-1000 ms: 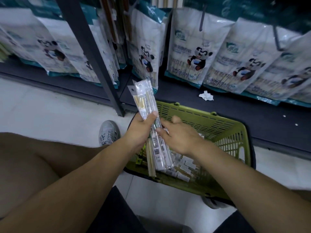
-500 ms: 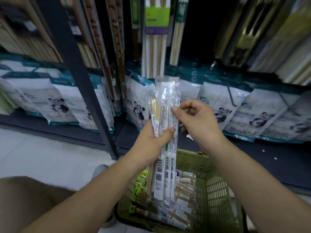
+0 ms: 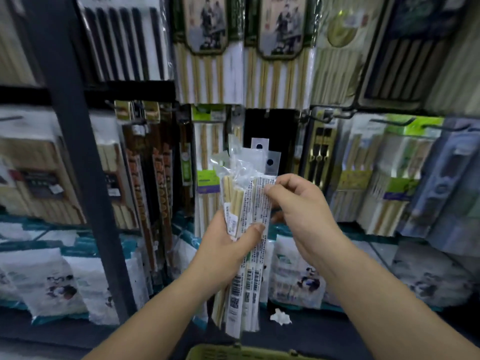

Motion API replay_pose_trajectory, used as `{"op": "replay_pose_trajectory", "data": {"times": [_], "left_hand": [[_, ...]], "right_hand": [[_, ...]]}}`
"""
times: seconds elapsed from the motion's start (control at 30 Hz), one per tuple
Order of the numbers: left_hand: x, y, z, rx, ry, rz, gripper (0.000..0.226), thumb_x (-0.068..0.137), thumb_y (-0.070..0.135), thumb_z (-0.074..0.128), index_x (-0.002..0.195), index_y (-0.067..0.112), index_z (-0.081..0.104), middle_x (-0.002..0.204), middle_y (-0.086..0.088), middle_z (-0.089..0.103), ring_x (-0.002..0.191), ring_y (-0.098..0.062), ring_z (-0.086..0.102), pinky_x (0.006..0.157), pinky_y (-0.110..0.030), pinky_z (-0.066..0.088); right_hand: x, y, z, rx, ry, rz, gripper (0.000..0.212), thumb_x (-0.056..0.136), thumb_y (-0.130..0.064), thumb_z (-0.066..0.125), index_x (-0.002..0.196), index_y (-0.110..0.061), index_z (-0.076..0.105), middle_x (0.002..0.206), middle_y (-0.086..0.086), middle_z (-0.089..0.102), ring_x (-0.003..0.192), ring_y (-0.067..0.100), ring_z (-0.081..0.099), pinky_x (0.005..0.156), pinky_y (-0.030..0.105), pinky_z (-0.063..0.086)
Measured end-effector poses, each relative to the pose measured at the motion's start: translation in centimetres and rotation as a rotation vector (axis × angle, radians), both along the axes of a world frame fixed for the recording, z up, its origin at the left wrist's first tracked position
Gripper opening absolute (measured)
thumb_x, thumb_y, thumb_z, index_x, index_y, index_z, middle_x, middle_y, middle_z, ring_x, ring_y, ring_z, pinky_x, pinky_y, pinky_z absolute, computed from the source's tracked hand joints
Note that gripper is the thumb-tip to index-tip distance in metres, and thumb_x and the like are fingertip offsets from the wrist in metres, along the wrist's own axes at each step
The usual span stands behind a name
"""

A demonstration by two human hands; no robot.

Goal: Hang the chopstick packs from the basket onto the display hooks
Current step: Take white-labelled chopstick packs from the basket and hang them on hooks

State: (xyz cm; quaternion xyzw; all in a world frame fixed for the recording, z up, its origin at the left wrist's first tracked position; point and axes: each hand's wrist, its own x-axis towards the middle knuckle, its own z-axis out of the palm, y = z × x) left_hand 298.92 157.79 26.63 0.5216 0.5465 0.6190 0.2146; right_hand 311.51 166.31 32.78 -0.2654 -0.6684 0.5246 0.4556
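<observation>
Head view, facing the shelf front. My left hand (image 3: pixel 226 248) grips a bundle of clear-plastic chopstick packs (image 3: pixel 246 201) round its middle. The thumb lies across the printed front, and the other fingers are curled behind, out of my sight. The bundle stands nearly upright at the centre of the view, held in the air in front of the display. Its barcoded lower ends hang below the hand and its upper ends are fanned apart. Pale bamboo chopsticks show through the wrap on the bundle's left side. Two clear hang tabs (image 3: pixel 259 146), each with a round hole, rise above the rest against a black card behind.

My right hand (image 3: pixel 301 214) meets the bundle from the right. Its fingers (image 3: pixel 288 181) are curled, with thumb and forefinger pinching the upper right edge of the front pack, just below the tabs.

Dark metal display hooks (image 3: pixel 335 115) jut from the rack above and to the right of the bundle, apart from the tabs. The green plastic basket (image 3: pixel 233 354) shows only its rim at the bottom edge, directly below the bundle. White bags printed with a panda (image 3: pixel 298 279) line the low shelf. A crumpled scrap of white paper (image 3: pixel 280 317) lies near the packs' lower ends. A dark grey metal upright post (image 3: pixel 78 165) stands at the left.
</observation>
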Motion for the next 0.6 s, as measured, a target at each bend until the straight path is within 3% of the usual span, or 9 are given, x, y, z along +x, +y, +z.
{"op": "replay_pose_trajectory", "data": {"times": [0.1, 0.2, 0.3, 0.47, 0.53, 0.6], "left_hand": [[-0.3, 1.0, 1.5, 0.051, -0.005, 0.0, 0.041, 0.096, 0.031, 0.07, 0.134, 0.033, 0.055, 0.119, 0.027, 0.069, 0.111, 0.008, 0.064, 0.087, -0.008, 0.049], [-0.7, 1.6, 2.3, 0.112, -0.036, 0.021, 0.041, 0.097, 0.027, 0.07, 0.134, 0.032, 0.055, 0.12, 0.024, 0.07, 0.112, 0.006, 0.065, 0.09, -0.013, 0.052], [-1.5, 1.7, 2.8, 0.168, -0.045, 0.057, 0.033, 0.097, 0.019, 0.069, 0.126, 0.032, 0.059, 0.112, 0.026, 0.073, 0.104, 0.007, 0.068, 0.08, -0.005, 0.05], [-3.2, 2.1, 3.3, 0.208, -0.068, 0.14, 0.031, 0.095, 0.023, 0.071, 0.123, 0.033, 0.061, 0.111, 0.026, 0.073, 0.103, 0.005, 0.068, 0.08, -0.004, 0.049], [-4.0, 2.1, 3.2, 0.205, -0.076, 0.173, 0.026, 0.095, 0.023, 0.07, 0.118, 0.034, 0.062, 0.106, 0.022, 0.074, 0.099, 0.001, 0.07, 0.077, -0.005, 0.05], [-4.6, 2.0, 3.2, 0.201, -0.103, 0.188, 0.021, 0.096, 0.026, 0.07, 0.112, 0.035, 0.061, 0.101, 0.012, 0.076, 0.091, -0.008, 0.074, 0.078, -0.018, 0.057]], "right_hand": [[-0.6, 0.6, 2.1, 0.073, 0.034, -0.023, 0.017, 0.093, -0.017, 0.065, 0.089, -0.032, 0.072, 0.075, 0.001, 0.061, 0.067, 0.012, 0.058, 0.053, 0.022, 0.049], [-1.4, 0.8, 3.5, 0.112, 0.07, -0.02, 0.018, 0.096, -0.02, 0.064, 0.091, -0.033, 0.074, 0.08, 0.005, 0.065, 0.068, 0.011, 0.06, 0.055, 0.024, 0.05], [-2.4, 1.0, 4.3, 0.189, 0.067, -0.021, 0.013, 0.099, -0.031, 0.063, 0.093, -0.034, 0.074, 0.088, 0.002, 0.071, 0.077, 0.013, 0.065, 0.064, 0.027, 0.055], [-4.4, 1.4, 5.0, 0.199, 0.061, -0.049, 0.02, 0.101, -0.035, 0.059, 0.088, -0.029, 0.074, 0.086, 0.009, 0.068, 0.076, 0.014, 0.059, 0.073, 0.04, 0.052], [-5.2, 1.6, 5.3, 0.172, 0.061, -0.053, 0.023, 0.101, -0.034, 0.058, 0.085, -0.029, 0.074, 0.08, 0.005, 0.067, 0.072, 0.011, 0.058, 0.07, 0.035, 0.05], [-5.9, 2.0, 5.7, 0.16, 0.063, -0.059, 0.025, 0.101, -0.034, 0.058, 0.082, -0.028, 0.074, 0.07, -0.004, 0.061, 0.065, 0.006, 0.055, 0.064, 0.028, 0.048]]}}
